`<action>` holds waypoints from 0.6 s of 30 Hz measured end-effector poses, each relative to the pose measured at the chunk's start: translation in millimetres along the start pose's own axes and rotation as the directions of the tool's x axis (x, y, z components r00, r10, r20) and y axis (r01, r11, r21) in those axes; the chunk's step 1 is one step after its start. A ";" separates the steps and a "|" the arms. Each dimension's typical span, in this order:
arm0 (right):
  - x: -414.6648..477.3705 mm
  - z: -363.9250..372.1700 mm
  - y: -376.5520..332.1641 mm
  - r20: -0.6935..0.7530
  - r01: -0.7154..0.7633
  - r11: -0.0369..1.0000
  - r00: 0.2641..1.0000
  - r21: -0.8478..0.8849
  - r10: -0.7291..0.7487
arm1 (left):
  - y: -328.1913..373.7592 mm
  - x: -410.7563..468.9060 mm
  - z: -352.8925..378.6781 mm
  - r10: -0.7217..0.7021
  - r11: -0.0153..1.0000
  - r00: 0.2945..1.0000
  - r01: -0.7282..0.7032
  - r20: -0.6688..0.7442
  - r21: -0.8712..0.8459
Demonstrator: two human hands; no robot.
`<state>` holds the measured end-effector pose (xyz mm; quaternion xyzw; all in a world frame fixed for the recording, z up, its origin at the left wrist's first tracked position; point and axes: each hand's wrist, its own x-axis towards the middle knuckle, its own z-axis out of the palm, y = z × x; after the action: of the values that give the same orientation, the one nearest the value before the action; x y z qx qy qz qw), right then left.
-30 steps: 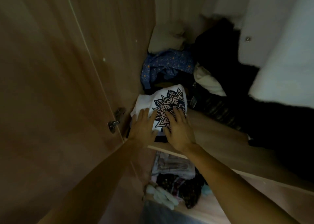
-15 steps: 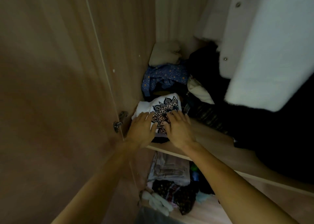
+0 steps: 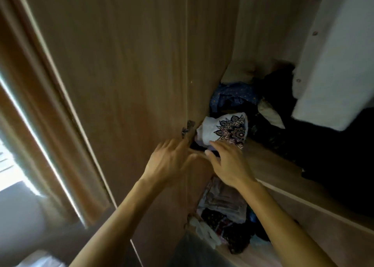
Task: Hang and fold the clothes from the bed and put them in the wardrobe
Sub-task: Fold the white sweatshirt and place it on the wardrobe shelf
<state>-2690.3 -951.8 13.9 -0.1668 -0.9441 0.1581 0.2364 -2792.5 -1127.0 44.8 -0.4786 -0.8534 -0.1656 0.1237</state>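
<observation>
spotting the tee [image 3: 214, 129] folded on the shelf [image 3: 269, 165], tucked into the left corner. soft, light, likely cotton, white with a dark mandala print; probably floppy, so best scooped under the fold. left hand [image 3: 170, 161] spread, holding nothing; right hand [image 3: 230, 165] flat-fingered at its near edge, empty too.

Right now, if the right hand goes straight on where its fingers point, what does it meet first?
The folded white shirt with the mandala print; the right hand seems nearly on it, depth unclear.
</observation>
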 end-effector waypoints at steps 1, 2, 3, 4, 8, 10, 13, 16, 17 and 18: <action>-6.4 1.1 -13.1 0.021 -0.012 1.000 1.000 0.000 0.012 | -5.0 -13.8 -9.4 0.001 1.000 1.000 -0.001 -0.008 0.009; -11.8 3.4 -26.7 0.033 -0.015 1.000 0.999 -0.001 0.015 | -9.8 -27.6 -18.2 0.000 1.000 1.000 0.000 -0.016 0.012; -16.7 5.6 -41.6 0.034 -0.010 1.000 0.999 0.004 0.009 | -15.4 -41.1 -25.7 -0.007 1.000 1.000 0.008 -0.024 0.014; -20.7 8.7 -57.3 0.036 -0.008 1.000 0.999 0.021 0.007 | -22.9 -53.8 -32.2 -0.025 0.999 0.999 0.026 -0.026 0.021; -27.8 25.6 -114.7 0.040 -0.011 0.998 0.999 0.059 0.009 | -67.4 -93.8 -56.2 -0.138 0.987 0.990 0.141 -0.033 0.081; -24.7 36.7 -140.6 0.031 -0.006 0.999 1.000 0.051 0.005 | -94.8 -106.6 -70.7 -0.168 0.977 0.984 0.173 -0.051 0.123; -17.1 55.5 -181.6 0.040 -0.016 0.999 0.999 0.049 0.014 | -138.5 -116.7 -89.0 -0.175 0.968 0.982 0.186 -0.074 0.169; -14.6 75.1 -220.0 0.028 -0.037 0.999 0.999 0.017 0.036 | -176.3 -116.2 -97.7 -0.197 0.965 0.978 0.205 -0.063 0.163; -14.8 80.3 -230.7 0.031 -0.051 0.999 0.998 0.006 0.051 | -185.3 -112.6 -97.9 -0.206 0.965 0.978 0.210 -0.039 0.156; -15.4 84.4 -239.9 0.036 -0.064 0.998 0.997 -0.003 0.064 | -191.0 -108.0 -98.2 -0.208 0.968 0.978 0.208 -0.014 0.143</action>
<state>-2777.2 -1190.9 27.7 -0.1945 -0.9424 0.1676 0.2142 -2896.0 -1343.2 63.4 -0.3765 -0.9086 -0.1154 0.1393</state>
